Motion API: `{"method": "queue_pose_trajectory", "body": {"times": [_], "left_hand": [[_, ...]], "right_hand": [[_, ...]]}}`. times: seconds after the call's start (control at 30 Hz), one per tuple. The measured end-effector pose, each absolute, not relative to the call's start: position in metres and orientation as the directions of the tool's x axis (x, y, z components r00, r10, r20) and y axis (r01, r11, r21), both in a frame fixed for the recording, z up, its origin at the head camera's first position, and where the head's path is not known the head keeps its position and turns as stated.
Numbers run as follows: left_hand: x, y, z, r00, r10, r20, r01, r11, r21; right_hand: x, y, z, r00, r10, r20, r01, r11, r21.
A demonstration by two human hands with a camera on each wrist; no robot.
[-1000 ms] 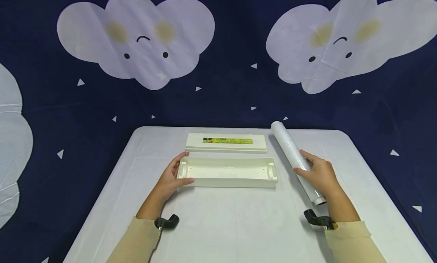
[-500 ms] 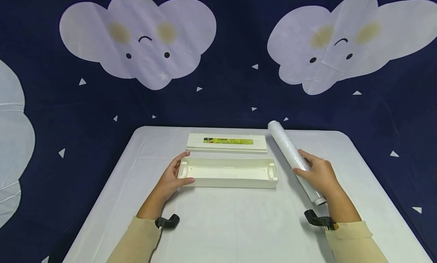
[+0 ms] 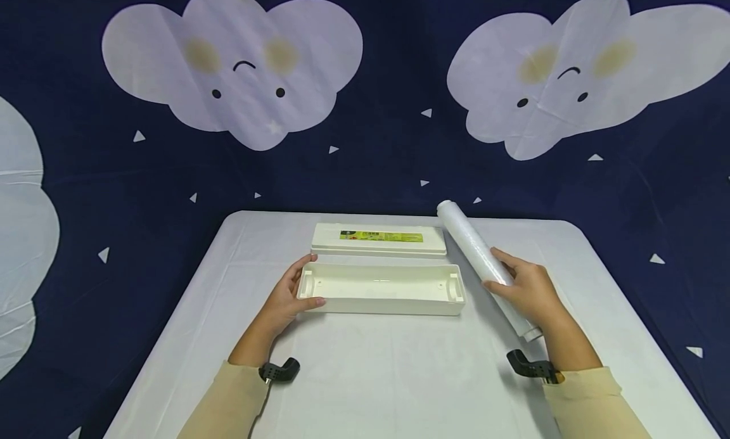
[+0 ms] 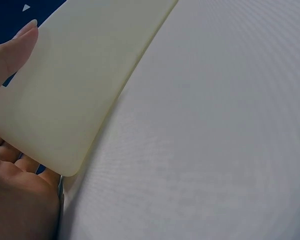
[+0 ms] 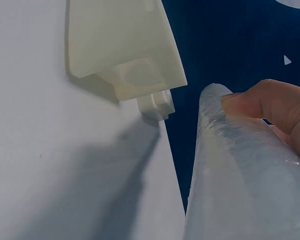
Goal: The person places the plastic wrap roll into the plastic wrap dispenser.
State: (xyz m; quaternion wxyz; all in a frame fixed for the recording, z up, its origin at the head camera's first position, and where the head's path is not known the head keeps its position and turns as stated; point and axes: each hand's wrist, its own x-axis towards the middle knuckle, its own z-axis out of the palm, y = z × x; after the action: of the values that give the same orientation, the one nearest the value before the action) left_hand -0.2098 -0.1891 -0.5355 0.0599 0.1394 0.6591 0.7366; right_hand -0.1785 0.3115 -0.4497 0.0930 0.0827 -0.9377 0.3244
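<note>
A long cream plastic box (image 3: 381,305) lies open on the table, its inside facing up with a notched holder at each end. My left hand (image 3: 285,301) grips its left end, thumb on the front wall and fingers round the back corner; the left wrist view shows the thumb (image 4: 21,47) against the box's front wall (image 4: 85,75). To the right, my right hand (image 3: 527,290) holds a roll of cling film (image 3: 476,252) around its middle, thumb on the near side. The roll slants, far end toward the upper left. In the right wrist view the film roll (image 5: 230,175) fills the lower right.
Behind the box lies its cream lid (image 3: 376,246) with a yellow-green label, close to the roll's far end. Both rest on a white-covered table (image 3: 399,375). A dark blue cloth (image 3: 399,78) with white clouds hangs behind the table's far edge.
The cling film roll has swung a little to the left at its far end, my right hand shifting slightly left with it. The left hand and the box have stayed in place.
</note>
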Motion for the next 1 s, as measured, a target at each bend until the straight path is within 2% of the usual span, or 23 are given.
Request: {"method": "queue_pose_trajectory", "body": {"times": [0.6,1.0], "left_hand": [[-0.21,-0.189,-0.534,-0.954,0.269,0.129,0.109,-0.087,0.99],[-0.211,-0.189,-0.534,-0.951,0.277,0.136,0.112,-0.101,0.989]], "right_hand": [[-0.185,0.302,-0.444,-0.952,-0.18,0.246,-0.294,0.757,-0.584],[-0.186,0.296,-0.44,-0.958,-0.198,0.206,-0.283,0.749,-0.599]]}}
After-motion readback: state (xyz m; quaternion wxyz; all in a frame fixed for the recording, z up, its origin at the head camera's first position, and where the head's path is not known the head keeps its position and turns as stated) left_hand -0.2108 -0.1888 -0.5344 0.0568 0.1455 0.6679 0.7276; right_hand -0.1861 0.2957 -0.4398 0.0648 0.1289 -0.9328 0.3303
